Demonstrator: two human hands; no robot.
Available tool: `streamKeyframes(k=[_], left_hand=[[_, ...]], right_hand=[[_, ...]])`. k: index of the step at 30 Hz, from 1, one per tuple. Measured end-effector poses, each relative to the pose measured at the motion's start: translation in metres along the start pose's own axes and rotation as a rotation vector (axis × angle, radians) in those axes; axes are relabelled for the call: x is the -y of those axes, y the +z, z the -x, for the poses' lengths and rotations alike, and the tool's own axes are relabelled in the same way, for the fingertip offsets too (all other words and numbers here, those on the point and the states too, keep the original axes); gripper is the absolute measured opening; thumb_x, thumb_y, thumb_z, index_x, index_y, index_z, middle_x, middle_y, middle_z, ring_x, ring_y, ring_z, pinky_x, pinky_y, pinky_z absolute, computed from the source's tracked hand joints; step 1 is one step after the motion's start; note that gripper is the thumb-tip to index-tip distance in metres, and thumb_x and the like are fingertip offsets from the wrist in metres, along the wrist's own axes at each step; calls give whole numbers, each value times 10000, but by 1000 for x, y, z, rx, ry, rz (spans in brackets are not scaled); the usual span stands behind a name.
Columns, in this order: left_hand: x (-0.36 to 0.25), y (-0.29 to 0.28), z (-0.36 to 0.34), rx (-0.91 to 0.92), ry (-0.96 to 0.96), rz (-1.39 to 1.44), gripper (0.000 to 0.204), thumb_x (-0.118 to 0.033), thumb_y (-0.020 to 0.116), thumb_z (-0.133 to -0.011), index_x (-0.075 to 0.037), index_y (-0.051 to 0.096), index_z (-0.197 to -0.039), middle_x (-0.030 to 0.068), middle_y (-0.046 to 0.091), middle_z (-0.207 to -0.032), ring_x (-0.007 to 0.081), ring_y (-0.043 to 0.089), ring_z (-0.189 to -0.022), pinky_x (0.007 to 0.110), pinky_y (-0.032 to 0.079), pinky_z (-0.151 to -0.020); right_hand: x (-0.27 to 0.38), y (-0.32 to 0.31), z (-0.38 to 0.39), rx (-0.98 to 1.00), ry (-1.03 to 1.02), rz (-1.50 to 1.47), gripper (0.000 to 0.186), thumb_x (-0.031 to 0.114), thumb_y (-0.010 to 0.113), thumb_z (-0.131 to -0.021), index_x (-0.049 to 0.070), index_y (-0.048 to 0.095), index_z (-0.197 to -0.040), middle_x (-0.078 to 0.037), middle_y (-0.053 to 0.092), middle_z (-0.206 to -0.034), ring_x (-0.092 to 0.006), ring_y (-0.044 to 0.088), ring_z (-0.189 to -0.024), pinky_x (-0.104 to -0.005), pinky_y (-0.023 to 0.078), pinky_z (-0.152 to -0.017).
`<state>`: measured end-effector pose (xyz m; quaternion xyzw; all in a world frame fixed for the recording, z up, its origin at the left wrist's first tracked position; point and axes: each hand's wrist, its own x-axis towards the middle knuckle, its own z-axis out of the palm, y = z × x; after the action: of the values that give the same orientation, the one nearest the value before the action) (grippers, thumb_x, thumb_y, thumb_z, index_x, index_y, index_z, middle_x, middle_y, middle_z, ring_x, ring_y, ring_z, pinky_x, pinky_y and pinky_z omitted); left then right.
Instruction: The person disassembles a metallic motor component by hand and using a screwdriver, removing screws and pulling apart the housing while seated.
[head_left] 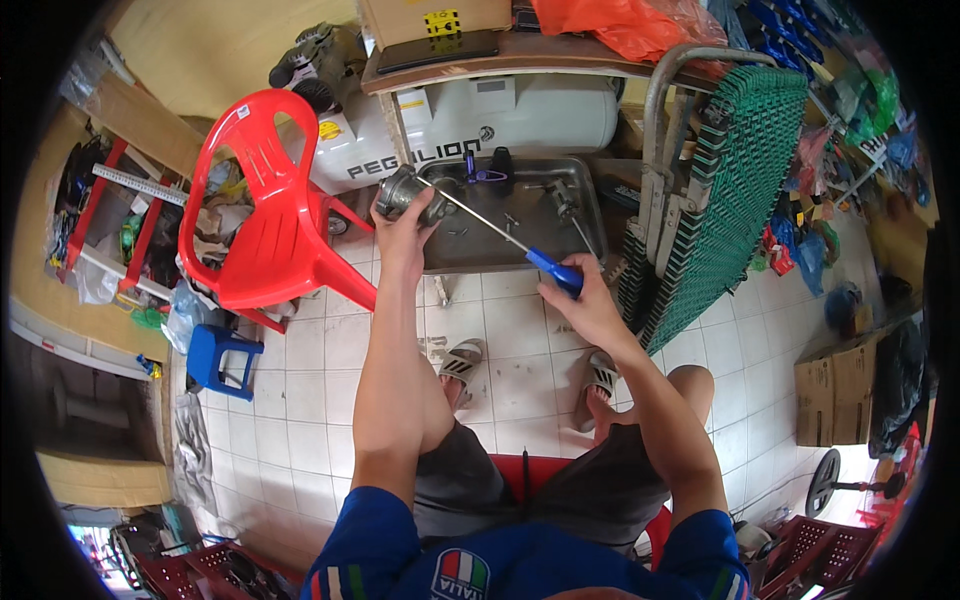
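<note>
Screwdriver [520,245] into held metal part [412,192]

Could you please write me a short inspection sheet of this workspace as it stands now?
Surface: white tiled floor; a metal tray lies on it.
Job's things: round metal part; blue-handled screwdriver, its tip at the part.
Clutter: small metal parts and tools in the tray; red plastic chair, blue stool, cardboard box.
Grippers: left hand holds the part; right hand grips the screwdriver.
Cables: nothing seen.
Surroundings: white tank, green folded cot, orange bag.
</note>
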<state>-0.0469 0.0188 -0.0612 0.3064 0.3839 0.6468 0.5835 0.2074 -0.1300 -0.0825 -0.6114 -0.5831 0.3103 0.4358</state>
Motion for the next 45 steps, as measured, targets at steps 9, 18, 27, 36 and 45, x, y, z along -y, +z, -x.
streamKeyframes(k=[9,18,27,36,45], left_hand=[[-3,-4,1,-55,-58,86,756,-68,824,-784,-124,307,-1333,98,555,-1244,249,646,-1060,484,566,-909],[5,1,-2,-22,15,-70,894,-90,851,-755,-125,254,-1418,104,505,-1283,250,605,-1109,462,557,-883],[0,5,6,-18,-75,21,771,-101,838,-775,-131,306,-1333,97,555,-1235,239,637,-1060,452,574,-875],[10,5,4,8,-84,3,821,-76,829,-778,-131,261,-1368,109,517,-1275,253,630,-1072,461,574,-882],[8,2,5,-46,-111,36,768,-86,825,-779,-131,285,-1323,99,549,-1233,248,649,-1025,453,582,-855]], right_hand=[[38,-13,-1,-185,-461,326,285,208,710,-914,22,555,-1064,-133,615,-858,-236,628,-723,-352,505,-607],[22,-15,-1,337,565,-472,340,343,716,-919,53,558,-997,-33,554,-748,-84,509,-601,-265,453,-578],[54,-22,10,-118,-536,303,354,154,731,-893,30,535,-1161,-126,605,-880,-267,641,-833,-326,501,-622],[25,-15,-4,122,587,-957,250,205,690,-929,67,540,-1072,-67,599,-772,-73,430,-553,-244,277,-461],[51,-34,3,-63,-532,148,351,62,713,-829,47,580,-1153,-128,610,-1035,-276,659,-762,-352,542,-663]])
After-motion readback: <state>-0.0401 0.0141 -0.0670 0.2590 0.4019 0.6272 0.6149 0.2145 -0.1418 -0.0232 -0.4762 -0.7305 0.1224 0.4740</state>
